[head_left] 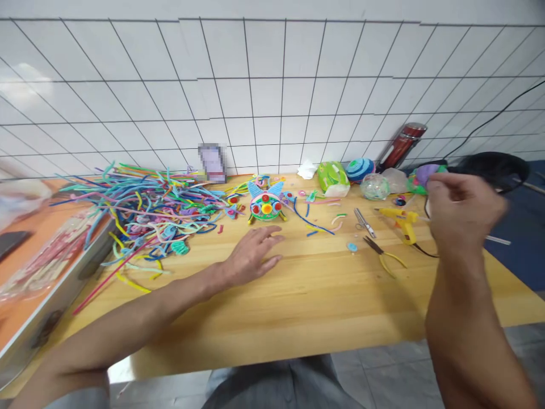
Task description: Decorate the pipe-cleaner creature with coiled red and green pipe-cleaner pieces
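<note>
My left hand hovers over or rests on the wooden table with its fingers apart, holding nothing. Just beyond its fingertips stands a small colourful figure of pipe cleaners, with blue pointed ears and red and yellow round parts. My right hand is raised at the right, somewhat blurred, its fingers curled together. What lies in them, if anything, is hidden. Close behind those fingers is a purple and green fuzzy bundle; whether they touch it I cannot tell. A yellow glue gun lies left of this hand, near yellow-handled pliers.
A large heap of pipe cleaners covers the table's left part. A phone leans on the tiled wall. Along the back right are a green tissue pack, a blue striped ball and a red flask. Silver scissors lie nearby.
</note>
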`<state>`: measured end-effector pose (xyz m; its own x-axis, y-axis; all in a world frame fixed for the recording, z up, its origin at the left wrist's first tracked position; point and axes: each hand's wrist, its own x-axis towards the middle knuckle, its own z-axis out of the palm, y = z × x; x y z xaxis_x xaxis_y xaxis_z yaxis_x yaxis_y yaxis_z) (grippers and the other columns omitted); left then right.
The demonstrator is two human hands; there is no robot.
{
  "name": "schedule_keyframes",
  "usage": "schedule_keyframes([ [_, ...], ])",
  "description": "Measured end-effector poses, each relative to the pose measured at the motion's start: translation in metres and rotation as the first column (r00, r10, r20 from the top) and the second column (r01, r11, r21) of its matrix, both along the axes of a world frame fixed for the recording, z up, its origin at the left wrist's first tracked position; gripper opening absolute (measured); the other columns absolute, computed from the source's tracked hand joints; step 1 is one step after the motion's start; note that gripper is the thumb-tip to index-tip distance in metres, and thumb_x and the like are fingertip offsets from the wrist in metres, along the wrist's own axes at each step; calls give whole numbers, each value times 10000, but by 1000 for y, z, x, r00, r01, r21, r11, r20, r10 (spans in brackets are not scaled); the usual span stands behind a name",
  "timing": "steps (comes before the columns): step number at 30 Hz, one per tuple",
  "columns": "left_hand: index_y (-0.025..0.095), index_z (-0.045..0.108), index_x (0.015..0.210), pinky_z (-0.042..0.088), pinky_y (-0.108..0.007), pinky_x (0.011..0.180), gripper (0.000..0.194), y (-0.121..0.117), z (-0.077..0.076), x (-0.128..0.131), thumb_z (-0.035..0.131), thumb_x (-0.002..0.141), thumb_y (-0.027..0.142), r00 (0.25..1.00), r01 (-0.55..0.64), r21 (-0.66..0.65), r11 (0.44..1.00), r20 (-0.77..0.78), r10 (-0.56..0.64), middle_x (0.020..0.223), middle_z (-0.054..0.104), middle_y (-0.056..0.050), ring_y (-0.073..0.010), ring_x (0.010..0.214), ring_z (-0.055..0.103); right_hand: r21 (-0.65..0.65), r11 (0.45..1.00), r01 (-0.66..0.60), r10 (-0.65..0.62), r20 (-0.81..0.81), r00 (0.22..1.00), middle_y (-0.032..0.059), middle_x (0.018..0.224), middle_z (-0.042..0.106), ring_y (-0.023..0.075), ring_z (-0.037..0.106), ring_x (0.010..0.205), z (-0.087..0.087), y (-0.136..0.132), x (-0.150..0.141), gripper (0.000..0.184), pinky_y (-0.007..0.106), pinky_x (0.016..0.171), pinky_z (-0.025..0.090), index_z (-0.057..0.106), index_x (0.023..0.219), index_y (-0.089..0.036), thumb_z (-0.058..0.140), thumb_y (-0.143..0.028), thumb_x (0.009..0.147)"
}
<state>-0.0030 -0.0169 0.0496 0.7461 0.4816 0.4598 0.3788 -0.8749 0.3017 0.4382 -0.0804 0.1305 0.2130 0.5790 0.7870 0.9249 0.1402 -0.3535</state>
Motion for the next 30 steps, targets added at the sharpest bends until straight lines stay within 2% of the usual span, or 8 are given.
schedule_keyframes([
  [1,238,617,1362,575,-538,1030,362,1,-5,5,617,1025,371,999,1,16,1000,-50,-1,1490,624,-196,-342,1273,672,72,992,102,-101,-25,995,140,964,788,356,731,857,-4,7,-15,275,546,790,560,792,1034,-266,601,-455,978],
  [9,206,672,1282,543,-581,1075,317,22,-35,11,603,1009,352,991,-73,7,997,-112,73,1484,627,-192,-375,1321,629,-367,897,-245,326,177,929,147,1153,745,325,673,1119,-49,69,-155,245,484,1015,542,731,1156,-207,704,-345,955],
  [13,220,677,1286,539,-561,1082,311,25,-40,0,589,1007,328,993,-85,-23,996,-90,82,1451,644,-178,-349,1316,633,-465,865,-189,366,325,872,219,1232,701,375,618,1163,-67,100,-193,478,531,1046,504,702,1214,-127,829,-430,867],
  [16,222,687,1272,537,-551,1083,304,30,-42,-6,608,993,310,991,-109,-28,994,-83,106,1445,654,-169,-342,1313,638,-502,841,-202,410,348,843,209,1187,727,347,628,1128,-76,119,-208,262,542,1092,464,732,1109,-135,748,-336,943],
  [21,208,688,1273,528,-552,1105,309,38,-48,-18,613,996,324,989,-144,-54,988,-53,141,1441,670,-171,-339,1324,642,-466,819,-335,468,206,859,97,931,768,243,684,977,-68,127,-174,253,404,980,516,733,842,-212,561,-199,1026],
  [23,203,695,1261,532,-540,1106,302,40,-49,-24,620,995,323,991,-136,-83,987,-28,134,1412,691,-167,-331,1312,653,-317,877,-362,385,12,923,71,917,773,229,694,928,-52,123,-135,209,373,885,534,739,837,-220,611,-250,999],
  [28,240,712,1203,565,-453,1086,232,45,-35,-40,631,1009,338,991,-42,-179,983,117,64,1263,762,-113,-270,1211,710,-17,996,-83,67,-450,891,42,808,760,227,675,798,-4,97,-35,129,398,801,533,769,830,-238,707,-334,891],
  [30,239,705,1216,560,-452,1097,238,49,-27,-43,628,1017,344,977,-58,-175,983,191,92,1266,760,-112,-265,1215,711,23,996,-87,87,-492,866,50,779,741,241,664,763,12,85,-15,103,445,802,534,757,791,-256,733,-329,859],
])
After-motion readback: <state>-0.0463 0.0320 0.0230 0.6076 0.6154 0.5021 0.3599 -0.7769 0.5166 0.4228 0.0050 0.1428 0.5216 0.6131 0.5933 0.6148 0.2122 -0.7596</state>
